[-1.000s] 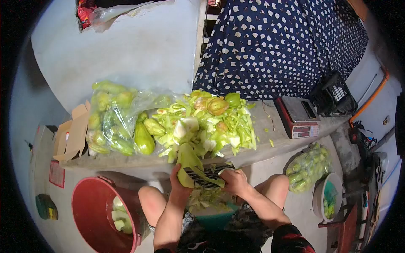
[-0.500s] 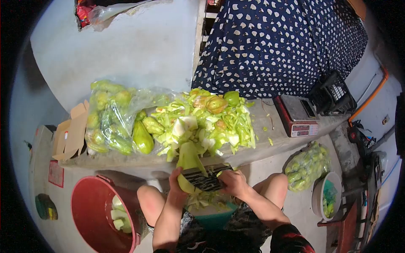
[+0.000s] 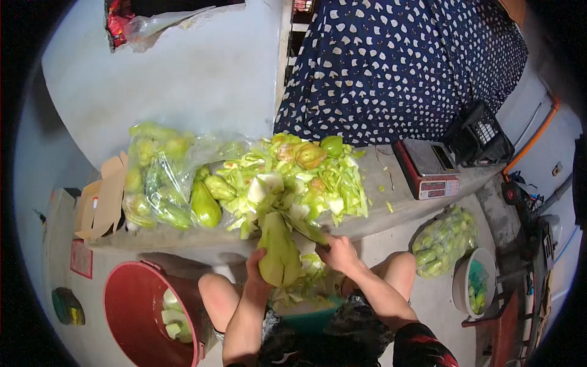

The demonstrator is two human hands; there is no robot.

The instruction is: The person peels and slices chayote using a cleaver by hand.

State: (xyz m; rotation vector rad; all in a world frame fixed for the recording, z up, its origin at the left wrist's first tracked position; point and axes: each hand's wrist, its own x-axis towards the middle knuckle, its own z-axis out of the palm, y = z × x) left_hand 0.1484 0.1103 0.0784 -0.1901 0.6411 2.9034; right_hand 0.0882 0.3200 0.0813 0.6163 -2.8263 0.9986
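Note:
My left hand point(image 3: 257, 266) is closed around the side of a large pale-green chayote point(image 3: 279, 252), held upright above my lap with its creased end towards me. In my right hand point(image 3: 340, 254) is the handle of a broad-bladed knife point(image 3: 314, 233). Its blade is seen nearly edge-on, slanting up and left to the chayote's upper right side; whether it touches cannot be told. Behind them on the ledge lies a heap of green peelings point(image 3: 342, 189), with whole chayotes point(image 3: 310, 156) on top. Below my hands, a green basin point(image 3: 306, 319) between my legs holds more peelings.
A clear bag of chayotes point(image 3: 162, 177) and an open cardboard box point(image 3: 105, 199) sit on the ledge's left. A scale point(image 3: 428, 171) with a phone on it and a black crate point(image 3: 480, 137) are right. A red tub point(image 3: 131, 312) holds peeled pieces; another chayote bag point(image 3: 445, 241) lies on the floor.
The knife has turned from showing its broad face across the chayote to nearly edge-on at its upper right. My right hand moved slightly; the chayote now shows more fully.

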